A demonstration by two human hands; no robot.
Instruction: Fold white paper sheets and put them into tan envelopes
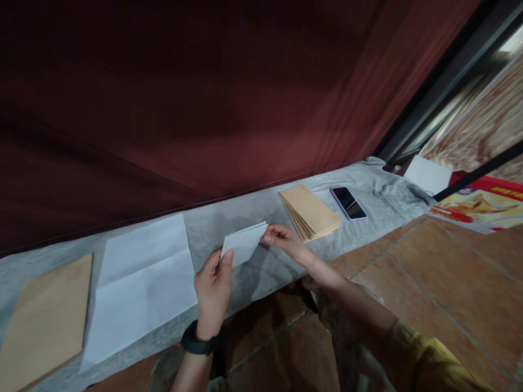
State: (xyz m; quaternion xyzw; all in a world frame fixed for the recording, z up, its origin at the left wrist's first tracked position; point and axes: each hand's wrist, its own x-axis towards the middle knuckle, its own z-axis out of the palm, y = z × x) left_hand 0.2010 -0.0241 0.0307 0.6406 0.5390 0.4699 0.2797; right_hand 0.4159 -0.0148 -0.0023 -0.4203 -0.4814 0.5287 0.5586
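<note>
While hands pinch ends, folded paper lies left-right.

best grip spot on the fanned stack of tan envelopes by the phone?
Probably the near short end of the tan envelopes, coming from the floor side with fingers above and thumb below. The stack is fanned along its left long edge, so pinching across the end should clamp every layer; the phone crowds the right side.

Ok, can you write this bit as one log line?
left hand: holds folded paper | right hand: pinches its end | sheet: flat, left | envelopes: stacked, right | phone: beyond
</note>
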